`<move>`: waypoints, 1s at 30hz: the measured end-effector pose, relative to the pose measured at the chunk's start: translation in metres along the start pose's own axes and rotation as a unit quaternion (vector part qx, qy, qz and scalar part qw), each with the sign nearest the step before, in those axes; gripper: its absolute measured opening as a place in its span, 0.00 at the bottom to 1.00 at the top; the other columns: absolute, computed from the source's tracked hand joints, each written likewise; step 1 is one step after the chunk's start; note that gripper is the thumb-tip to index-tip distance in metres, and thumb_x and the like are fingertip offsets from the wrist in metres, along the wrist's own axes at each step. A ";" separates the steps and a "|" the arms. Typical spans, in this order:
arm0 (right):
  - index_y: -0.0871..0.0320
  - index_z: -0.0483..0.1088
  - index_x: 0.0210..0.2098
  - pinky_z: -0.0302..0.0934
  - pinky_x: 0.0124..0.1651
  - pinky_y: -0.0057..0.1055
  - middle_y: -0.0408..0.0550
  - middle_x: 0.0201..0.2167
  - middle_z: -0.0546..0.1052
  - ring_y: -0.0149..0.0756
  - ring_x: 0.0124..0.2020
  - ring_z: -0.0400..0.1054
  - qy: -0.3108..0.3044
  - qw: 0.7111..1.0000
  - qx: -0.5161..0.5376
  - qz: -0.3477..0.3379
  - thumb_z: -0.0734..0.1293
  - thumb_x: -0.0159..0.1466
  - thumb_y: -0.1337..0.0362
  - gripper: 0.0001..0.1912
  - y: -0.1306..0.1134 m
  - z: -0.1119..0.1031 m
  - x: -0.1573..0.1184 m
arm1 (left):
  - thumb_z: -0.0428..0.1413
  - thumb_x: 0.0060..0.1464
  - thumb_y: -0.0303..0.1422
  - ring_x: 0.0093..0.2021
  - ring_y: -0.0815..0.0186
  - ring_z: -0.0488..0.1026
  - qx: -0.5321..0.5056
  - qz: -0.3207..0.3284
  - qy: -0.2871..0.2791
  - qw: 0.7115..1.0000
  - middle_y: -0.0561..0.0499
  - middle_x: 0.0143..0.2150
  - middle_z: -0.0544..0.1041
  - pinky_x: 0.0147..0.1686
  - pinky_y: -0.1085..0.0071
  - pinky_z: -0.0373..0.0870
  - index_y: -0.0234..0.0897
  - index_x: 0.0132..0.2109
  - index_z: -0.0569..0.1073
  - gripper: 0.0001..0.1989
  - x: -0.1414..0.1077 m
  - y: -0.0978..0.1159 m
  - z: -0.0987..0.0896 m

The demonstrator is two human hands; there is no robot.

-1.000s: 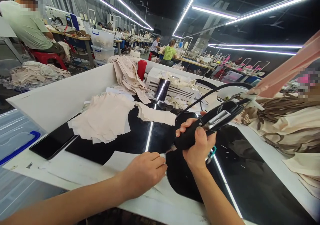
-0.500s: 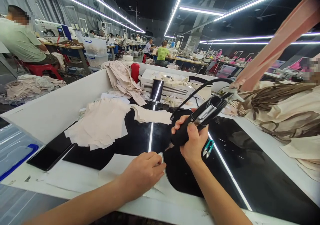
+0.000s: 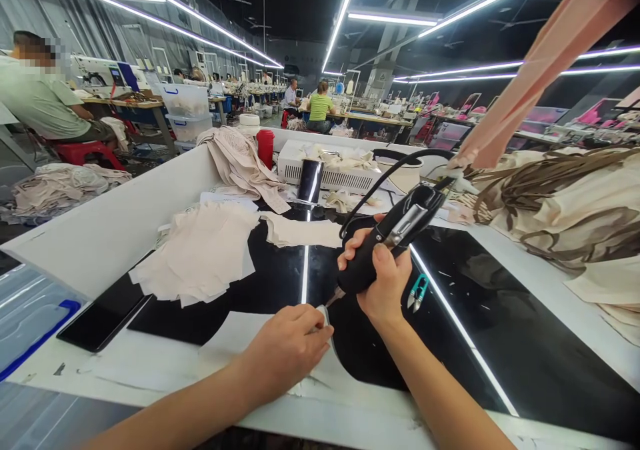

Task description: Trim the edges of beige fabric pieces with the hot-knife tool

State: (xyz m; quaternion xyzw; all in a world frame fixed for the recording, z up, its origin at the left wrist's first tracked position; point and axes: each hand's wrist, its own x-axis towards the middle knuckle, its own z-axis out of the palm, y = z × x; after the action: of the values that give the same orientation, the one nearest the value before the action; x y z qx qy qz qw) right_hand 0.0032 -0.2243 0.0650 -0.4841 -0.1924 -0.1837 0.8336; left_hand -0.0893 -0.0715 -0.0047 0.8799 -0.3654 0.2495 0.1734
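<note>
At the far left, a dark flat phone (image 3: 103, 313) lies on the white table edge (image 3: 150, 370), beside a loose pile of cream fabric pieces (image 3: 200, 253). These look thin and soft, with ragged cut borders, and they rest half on the glossy black worktop (image 3: 500, 343).

My left hand (image 3: 287, 347) lies knuckles up on a pale fabric piece (image 3: 225, 333) on the worktop. The fingers are curled together and press its edge flat; the fingertips pinch the cloth just beside the tool tip. The cloth is smooth and matt, with one curved border against the black surface.

My right hand (image 3: 383, 280) is wrapped tight around the black handheld cutter (image 3: 387, 240), thumb on top, the other fingers closed around the grip. The body is hard, rounded plastic with a shiny metal plate, and a black cable (image 3: 385, 177) loops from its back end. The small metal tip touches the cloth right at my left fingertips.

I judge that I am in the middle of cutting along the curved edge. The next move calls for a steady tip and the left fingers kept clear of it while they hold the cloth taut.

Just right of my wrist lie small teal thread snips (image 3: 417, 292), and further right a heap of beige and brown garments (image 3: 565, 217).
</note>
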 end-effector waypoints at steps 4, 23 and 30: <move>0.49 0.66 0.50 0.67 0.25 0.28 0.39 0.32 0.72 0.31 0.26 0.66 -0.008 1.000 -0.006 0.001 0.77 0.60 0.50 0.25 0.002 -0.001 -0.002 | 0.54 0.72 0.27 0.42 0.61 0.75 -0.010 -0.001 0.002 1.000 0.49 0.42 0.76 0.40 0.65 0.75 0.35 0.50 0.77 0.07 0.000 0.000 -0.001; 0.49 0.67 0.53 0.69 0.25 0.28 0.38 0.33 0.75 0.31 0.26 0.69 -0.034 0.998 -0.028 -0.036 0.75 0.64 0.53 0.22 0.008 -0.002 -0.007 | 0.50 0.75 0.27 0.48 0.57 0.77 0.040 -0.006 -0.001 0.999 0.43 0.56 0.78 0.42 0.61 0.78 0.34 0.56 0.75 0.11 -0.010 0.004 0.000; 0.50 0.67 0.54 0.69 0.26 0.29 0.38 0.33 0.75 0.31 0.26 0.69 -0.040 0.998 -0.022 -0.037 0.75 0.64 0.54 0.23 0.008 -0.003 -0.008 | 0.53 0.70 0.23 0.49 0.55 0.76 0.066 0.012 -0.018 0.998 0.42 0.57 0.79 0.42 0.61 0.79 0.31 0.55 0.76 0.11 -0.011 0.003 0.006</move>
State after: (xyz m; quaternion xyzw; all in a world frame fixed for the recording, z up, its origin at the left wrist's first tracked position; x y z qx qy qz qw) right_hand 0.0003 -0.2220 0.0541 -0.5015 -0.2394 -0.1994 0.8071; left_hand -0.0965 -0.0702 -0.0154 0.8894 -0.3618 0.2590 0.1047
